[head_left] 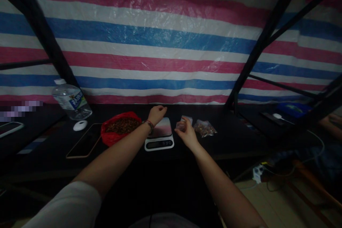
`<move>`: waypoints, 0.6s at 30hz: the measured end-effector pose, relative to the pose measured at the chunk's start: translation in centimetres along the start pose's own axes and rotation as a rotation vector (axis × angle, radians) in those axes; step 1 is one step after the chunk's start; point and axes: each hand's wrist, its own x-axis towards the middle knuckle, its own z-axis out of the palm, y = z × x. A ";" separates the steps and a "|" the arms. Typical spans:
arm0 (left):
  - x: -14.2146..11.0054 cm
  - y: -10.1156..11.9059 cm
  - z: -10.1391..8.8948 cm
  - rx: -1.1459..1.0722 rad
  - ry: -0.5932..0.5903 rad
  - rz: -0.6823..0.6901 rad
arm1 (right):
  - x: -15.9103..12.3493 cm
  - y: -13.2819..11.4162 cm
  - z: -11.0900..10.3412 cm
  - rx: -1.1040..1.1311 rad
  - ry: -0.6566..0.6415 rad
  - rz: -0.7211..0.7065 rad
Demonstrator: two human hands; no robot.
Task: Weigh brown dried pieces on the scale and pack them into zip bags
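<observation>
A white digital kitchen scale (pixel 159 144) with a shiny weighing plate stands in front of me on the black table. My left hand (pixel 157 114) is above the plate's back left part, its fingers curled together; what they hold, if anything, is too small to tell. To the right of the scale, my right hand (pixel 188 133) pinches a small clear plastic bag (pixel 181 126), partly covered by the fingers. A filled clear bag (pixel 205 128) of small brown pieces lies just right of that hand. Left of the scale, an open red plastic bag (pixel 108 137) holds many small brown pieces, behind my left forearm.
A tablet (pixel 84 141), a white mouse (pixel 80 125) and a large clear bottle (pixel 71 101) are at the left. Black frame bars slope up on both sides before a striped sheet (pixel 149 50). A power strip (pixel 258 173) hangs low right; another person's arm shows far right.
</observation>
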 end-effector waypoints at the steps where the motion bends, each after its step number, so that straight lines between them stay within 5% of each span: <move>1: 0.1 0.2 0.0 -0.176 0.052 -0.073 | 0.5 -0.8 0.7 0.010 -0.009 0.015; 9: 0.0 1.5 -1.6 -1.053 0.177 -0.287 | 4.2 -4.8 5.5 -0.187 -0.105 -0.028; 18: -0.4 0.1 -2.2 -1.023 0.326 -0.262 | 4.2 -5.6 6.7 -0.134 -0.069 0.075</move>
